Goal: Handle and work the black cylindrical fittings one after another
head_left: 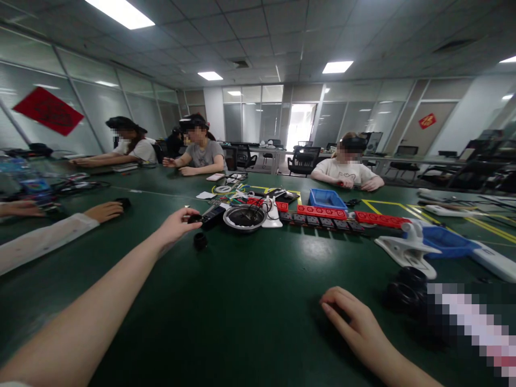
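Observation:
My left hand [179,226] reaches out over the green table and pinches a small dark disc-like piece [195,219] between thumb and fingers. Just below it, a short black ribbed cylinder [200,241] stands on the table. A black box-shaped device [213,216] lies right beside the pinched piece. To its right is a round metal bowl [244,228] with dark contents and a cable in it. My right hand [350,320] rests on the table at the lower right, loosely curved, thumb apart from the fingers, with nothing visible in it.
Red power strips [322,212], a blue bin [327,199], a white clamp [411,250] and another blue bin [447,241] stretch across the table. Black round parts [407,290] sit right of my right hand. A co-worker's hand [107,211] is at left; several people sit around.

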Motion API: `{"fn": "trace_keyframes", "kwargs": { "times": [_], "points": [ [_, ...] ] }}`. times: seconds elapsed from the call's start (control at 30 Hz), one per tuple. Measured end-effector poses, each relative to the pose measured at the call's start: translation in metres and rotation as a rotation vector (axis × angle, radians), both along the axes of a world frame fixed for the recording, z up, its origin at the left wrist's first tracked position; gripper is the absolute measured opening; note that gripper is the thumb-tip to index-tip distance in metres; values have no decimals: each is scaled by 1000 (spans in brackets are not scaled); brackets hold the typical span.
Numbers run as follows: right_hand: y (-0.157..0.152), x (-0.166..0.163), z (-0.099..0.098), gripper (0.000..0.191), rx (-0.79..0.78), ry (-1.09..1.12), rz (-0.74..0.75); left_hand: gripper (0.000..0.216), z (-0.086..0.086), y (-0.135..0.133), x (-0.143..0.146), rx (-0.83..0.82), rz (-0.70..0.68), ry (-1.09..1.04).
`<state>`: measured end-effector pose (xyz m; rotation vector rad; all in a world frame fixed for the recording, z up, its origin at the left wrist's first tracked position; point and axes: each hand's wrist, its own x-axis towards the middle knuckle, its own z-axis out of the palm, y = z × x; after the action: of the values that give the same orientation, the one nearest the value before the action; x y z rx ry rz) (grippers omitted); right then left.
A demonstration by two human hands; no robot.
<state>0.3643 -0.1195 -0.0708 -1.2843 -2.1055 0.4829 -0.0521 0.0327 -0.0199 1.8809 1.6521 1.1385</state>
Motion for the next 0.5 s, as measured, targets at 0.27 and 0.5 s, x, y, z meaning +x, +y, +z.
{"fn": "trace_keyframes", "kwargs": {
  "times": [0.27,0.5],
  "points": [
    [1,2,-3,24,-78,-42,12,62,3,-3,-2,-84,-136,145],
    [2,4,-5,24,-110,-43,7,54,1,0,-6,-118,-132,254]
  ]
}}
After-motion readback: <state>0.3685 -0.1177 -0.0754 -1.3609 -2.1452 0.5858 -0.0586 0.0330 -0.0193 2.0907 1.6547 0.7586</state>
